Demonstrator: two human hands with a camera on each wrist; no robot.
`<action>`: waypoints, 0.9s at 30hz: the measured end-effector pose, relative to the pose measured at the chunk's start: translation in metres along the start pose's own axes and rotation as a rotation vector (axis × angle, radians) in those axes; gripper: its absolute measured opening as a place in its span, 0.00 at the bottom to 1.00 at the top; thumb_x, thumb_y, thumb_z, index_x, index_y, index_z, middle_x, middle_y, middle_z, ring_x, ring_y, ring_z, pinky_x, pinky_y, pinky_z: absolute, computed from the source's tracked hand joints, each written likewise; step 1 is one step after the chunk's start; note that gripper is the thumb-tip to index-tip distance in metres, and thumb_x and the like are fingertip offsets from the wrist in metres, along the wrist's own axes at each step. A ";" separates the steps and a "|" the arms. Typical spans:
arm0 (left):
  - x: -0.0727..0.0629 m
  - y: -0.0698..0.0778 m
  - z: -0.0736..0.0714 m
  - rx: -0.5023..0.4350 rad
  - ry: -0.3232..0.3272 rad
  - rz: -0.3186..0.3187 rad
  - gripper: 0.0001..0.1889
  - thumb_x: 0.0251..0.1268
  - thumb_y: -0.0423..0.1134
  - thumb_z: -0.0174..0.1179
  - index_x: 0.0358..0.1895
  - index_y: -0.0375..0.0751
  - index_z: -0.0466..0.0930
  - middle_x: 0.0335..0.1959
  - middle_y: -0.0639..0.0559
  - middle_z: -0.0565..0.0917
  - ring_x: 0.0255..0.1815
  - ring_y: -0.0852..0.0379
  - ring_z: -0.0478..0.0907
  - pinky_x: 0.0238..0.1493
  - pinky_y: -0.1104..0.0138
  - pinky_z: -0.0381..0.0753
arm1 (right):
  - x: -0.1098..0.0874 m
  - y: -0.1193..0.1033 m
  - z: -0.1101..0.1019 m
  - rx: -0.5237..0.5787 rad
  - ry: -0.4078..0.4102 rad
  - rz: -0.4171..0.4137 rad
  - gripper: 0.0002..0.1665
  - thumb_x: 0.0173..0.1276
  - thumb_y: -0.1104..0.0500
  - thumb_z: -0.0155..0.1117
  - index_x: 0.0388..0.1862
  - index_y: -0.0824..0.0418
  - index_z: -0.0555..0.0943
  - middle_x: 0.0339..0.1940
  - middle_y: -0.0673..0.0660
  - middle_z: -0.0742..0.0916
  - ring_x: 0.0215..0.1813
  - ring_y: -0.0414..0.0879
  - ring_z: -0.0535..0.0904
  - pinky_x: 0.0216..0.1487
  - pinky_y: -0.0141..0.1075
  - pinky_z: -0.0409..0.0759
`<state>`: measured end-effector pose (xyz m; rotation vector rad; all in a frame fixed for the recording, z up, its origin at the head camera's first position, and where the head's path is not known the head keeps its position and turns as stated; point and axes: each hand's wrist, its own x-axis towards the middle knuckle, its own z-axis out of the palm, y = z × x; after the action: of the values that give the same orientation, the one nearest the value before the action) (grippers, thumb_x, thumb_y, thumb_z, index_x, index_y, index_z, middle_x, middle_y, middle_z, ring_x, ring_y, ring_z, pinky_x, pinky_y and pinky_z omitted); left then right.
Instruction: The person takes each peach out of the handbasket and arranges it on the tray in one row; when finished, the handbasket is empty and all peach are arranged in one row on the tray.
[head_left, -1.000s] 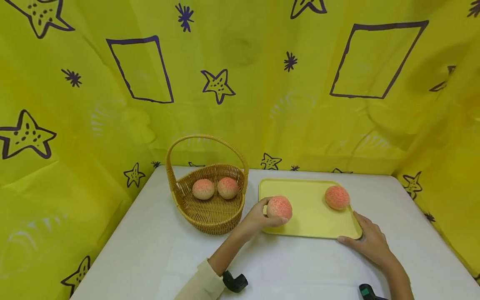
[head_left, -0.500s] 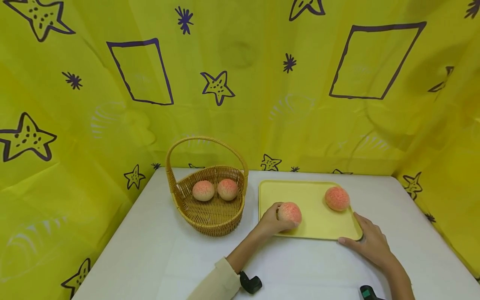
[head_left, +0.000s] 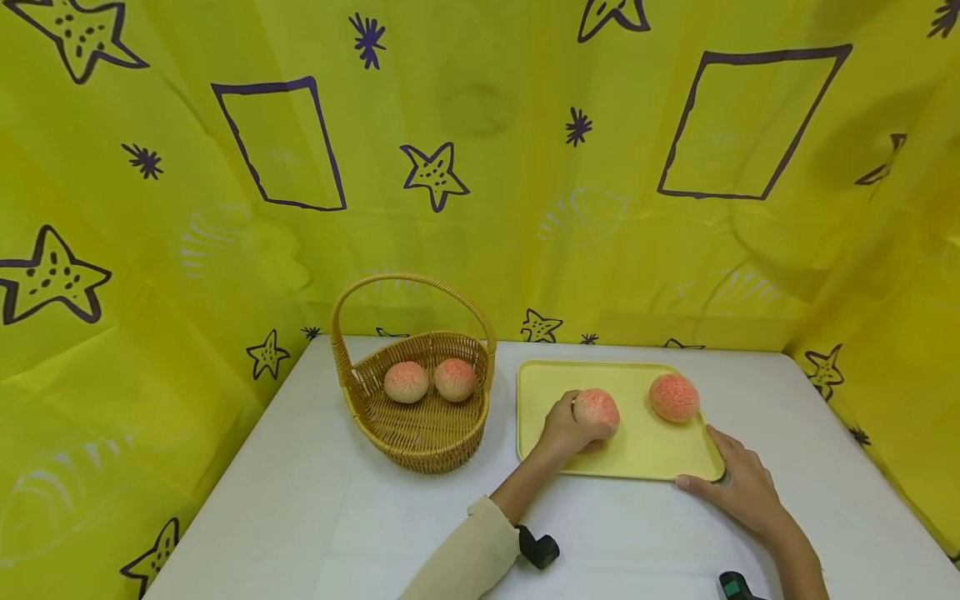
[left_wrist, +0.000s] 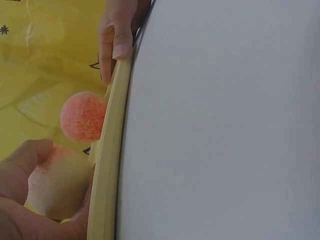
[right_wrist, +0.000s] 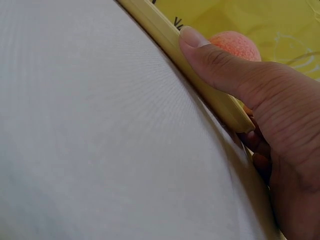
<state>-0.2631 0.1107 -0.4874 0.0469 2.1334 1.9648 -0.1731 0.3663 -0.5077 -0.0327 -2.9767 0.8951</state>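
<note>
With my left hand (head_left: 568,428) I hold a peach (head_left: 597,408), pink above and paler below; thumb and fingers are bent around it, so this hand is as narrow as the fruit allows. Both are over the middle of the yellow tray (head_left: 637,457), but whether the peach touches the tray, I cannot tell.

To the right of them, my right hand (head_left: 738,482) grips the near right corner of the tray. Its thumb lies on the near rim, and the fingers go along the outer right side. Just ahead of these fingers, a pinker peach (head_left: 674,397) rests by itself inside the right edge of the tray.

To the left of my left hand and a little farther from me stands a basket (head_left: 435,461), woven, with its tall handle (head_left: 412,277) upright. In it two more fruits lie side by side, the left one (head_left: 406,382) and the right one (head_left: 455,380). Under my hands spreads the white counter (head_left: 375,533), and beyond them hangs a yellow cloth (head_left: 495,258) with dark stars. At my left wrist, a pale sleeve (head_left: 474,550) ends.
</note>
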 end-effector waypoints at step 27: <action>0.039 0.012 0.039 -0.110 -0.073 -0.067 0.34 0.46 0.26 0.73 0.60 0.47 0.74 0.43 0.47 0.82 0.29 0.41 0.87 0.27 0.61 0.86 | -0.002 0.002 0.004 -0.007 0.031 -0.007 0.62 0.60 0.37 0.68 0.78 0.69 0.48 0.70 0.80 0.61 0.65 0.76 0.58 0.55 0.71 0.57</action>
<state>-0.2946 0.1569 -0.4839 0.0264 1.9530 2.0064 -0.1713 0.3656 -0.5118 -0.0353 -2.9496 0.8755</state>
